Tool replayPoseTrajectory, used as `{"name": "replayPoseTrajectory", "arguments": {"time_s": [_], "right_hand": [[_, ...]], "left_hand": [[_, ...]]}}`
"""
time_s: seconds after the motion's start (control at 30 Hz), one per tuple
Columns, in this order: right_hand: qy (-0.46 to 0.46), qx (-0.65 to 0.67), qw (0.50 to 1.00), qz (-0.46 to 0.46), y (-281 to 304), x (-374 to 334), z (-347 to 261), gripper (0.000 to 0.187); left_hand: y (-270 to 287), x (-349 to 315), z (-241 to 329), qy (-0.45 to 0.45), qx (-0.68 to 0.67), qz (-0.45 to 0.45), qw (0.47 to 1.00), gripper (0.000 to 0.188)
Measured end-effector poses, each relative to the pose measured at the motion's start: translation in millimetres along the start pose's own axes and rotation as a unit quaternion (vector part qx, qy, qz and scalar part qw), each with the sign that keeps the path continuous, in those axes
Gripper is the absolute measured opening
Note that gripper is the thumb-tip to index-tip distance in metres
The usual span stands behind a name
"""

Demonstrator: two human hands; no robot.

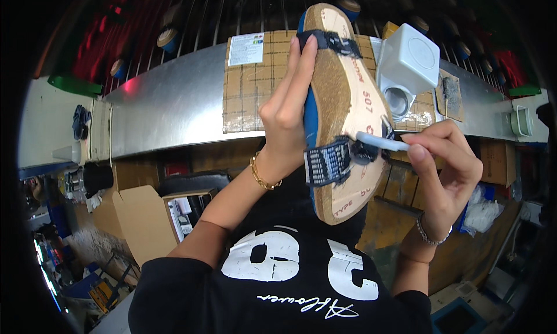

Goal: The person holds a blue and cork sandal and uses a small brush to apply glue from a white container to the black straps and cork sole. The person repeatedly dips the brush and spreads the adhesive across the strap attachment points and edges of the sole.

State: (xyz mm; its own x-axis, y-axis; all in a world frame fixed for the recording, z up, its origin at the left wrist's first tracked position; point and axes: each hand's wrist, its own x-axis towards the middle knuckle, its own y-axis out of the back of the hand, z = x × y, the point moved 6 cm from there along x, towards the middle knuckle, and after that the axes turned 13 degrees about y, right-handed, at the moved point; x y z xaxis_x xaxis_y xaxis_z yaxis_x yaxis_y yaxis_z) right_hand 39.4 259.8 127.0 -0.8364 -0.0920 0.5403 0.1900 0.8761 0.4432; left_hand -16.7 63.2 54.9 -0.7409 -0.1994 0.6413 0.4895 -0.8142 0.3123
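Upside down in front of me, a sandal (332,93) has a cork rim, a pale insole board and a blue last showing along its left side. My left hand (287,111) grips it from the left, fingertips on a black strap end (316,39); the thumb is hidden. A patterned woven strap (328,163) folds over the lower edge. Between thumb and fingers, my right hand (447,166) pinches a slim pale-blue tool (383,141). The tool's left end is over the board, above a dark, shiny strap end (364,153); I cannot tell whether they touch.
A cardboard sheet (249,96) lies on the metal bench (168,111). On its right stands a white plastic container (411,55) with a round opening. Metal rods (203,15) with blue lasts (168,39) run behind the bench. An open carton (145,218) is below left.
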Motion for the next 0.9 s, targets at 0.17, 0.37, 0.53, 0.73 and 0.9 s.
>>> {"name": "replayPoseTrajectory", "arguments": {"time_s": [0.17,0.37,0.53,0.73,0.9], "right_hand": [[0.028,-0.020,0.999,0.035,-3,-11,-13,0.022],[0.140,-0.137,0.979,0.060,-7,-1,-26,0.032],[0.196,-0.141,0.970,0.040,-3,-2,-32,0.034],[0.130,-0.017,0.990,-0.060,-4,1,-23,0.027],[0.082,-0.050,0.995,0.014,-5,-7,-27,0.030]], "left_hand": [[0,6,-1,-0.058,-0.005,-0.010,0.998,0.078],[4,5,2,-0.070,0.014,-0.003,0.997,0.074],[7,8,2,-0.084,0.023,-0.005,0.996,0.077],[13,11,2,-0.075,0.014,-0.022,0.997,0.078],[11,13,2,-0.007,-0.017,-0.016,1.000,0.067]]}}
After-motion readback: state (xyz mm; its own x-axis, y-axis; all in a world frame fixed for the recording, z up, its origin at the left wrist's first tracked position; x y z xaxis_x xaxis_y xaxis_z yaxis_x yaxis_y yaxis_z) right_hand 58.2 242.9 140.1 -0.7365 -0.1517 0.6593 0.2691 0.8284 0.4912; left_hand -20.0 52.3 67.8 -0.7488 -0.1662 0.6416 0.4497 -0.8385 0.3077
